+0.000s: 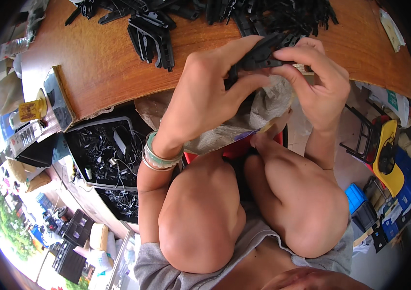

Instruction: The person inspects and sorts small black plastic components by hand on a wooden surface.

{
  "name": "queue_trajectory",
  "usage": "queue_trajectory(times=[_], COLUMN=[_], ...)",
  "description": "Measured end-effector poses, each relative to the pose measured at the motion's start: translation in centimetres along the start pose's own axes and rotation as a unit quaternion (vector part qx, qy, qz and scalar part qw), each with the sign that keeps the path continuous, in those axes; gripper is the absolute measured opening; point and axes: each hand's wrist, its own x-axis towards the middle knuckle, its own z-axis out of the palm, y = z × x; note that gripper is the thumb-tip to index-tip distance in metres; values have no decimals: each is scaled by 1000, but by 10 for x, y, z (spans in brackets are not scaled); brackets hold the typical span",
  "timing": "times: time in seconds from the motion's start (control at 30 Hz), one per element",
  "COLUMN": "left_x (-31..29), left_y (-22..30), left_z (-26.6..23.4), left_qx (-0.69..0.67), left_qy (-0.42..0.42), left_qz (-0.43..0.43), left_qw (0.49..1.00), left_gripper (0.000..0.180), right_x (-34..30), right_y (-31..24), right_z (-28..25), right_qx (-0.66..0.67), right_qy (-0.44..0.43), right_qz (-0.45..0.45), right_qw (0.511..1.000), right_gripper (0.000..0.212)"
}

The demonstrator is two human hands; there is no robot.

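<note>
Between my hands, just over the table's near edge, is a black plastic part (262, 54). My left hand (210, 87) is closed round its left side, thumb below and fingers largely hidden behind it. With thumb and index finger, my right hand (319, 77) pinches the right end of the same part. Behind the hands a heap of similar black plastic parts (283, 17) lies on the wooden table (104, 63). A smaller bunch of curved black parts (151, 41) lies to its left. Bangles (157, 157) circle my left wrist.
Beneath my hands hangs a woven sack (229, 133), with something red below it. Black trays (101, 150) of small dark pieces and cables stand at the lower left. A yellow stool (387, 150) and blue bins (360, 198) stand on the right.
</note>
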Motion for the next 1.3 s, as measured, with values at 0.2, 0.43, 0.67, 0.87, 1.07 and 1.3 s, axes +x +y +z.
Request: queue_trajectory(times=[0.2, 0.43, 0.67, 0.87, 1.07, 1.3], left_x=[-2, -2, -1, 2, 0, 48], left_y=[8, 6, 4, 3, -5, -25], left_z=[4, -1, 0, -2, -23, -62], left_qx=[166, 159, 153, 155, 98, 487], left_qy=[-4, -19, -19, -28, -94, 161], left_qz=[69, 108, 114, 85, 23, 154], left_qw=[984, 981, 982, 984, 991, 845], left_gripper=[31, 31, 29, 27, 22, 11], right_x=[-4, 4, -3, -5, -7, 11], right_y=[5, -2, 0, 4, 7, 20], right_z=[0, -7, -7, 1, 1, 19], right_qx=[2, 9, -11, -2, 139, -61], right_qy=[17, -12, -20, 15, -101, -17], right_qz=[-20, 0, 9, 25, 82, 53], right_qw=[1000, 1000, 1000, 1000, 982, 997], right_gripper=[28, 41, 35, 32, 27, 11])
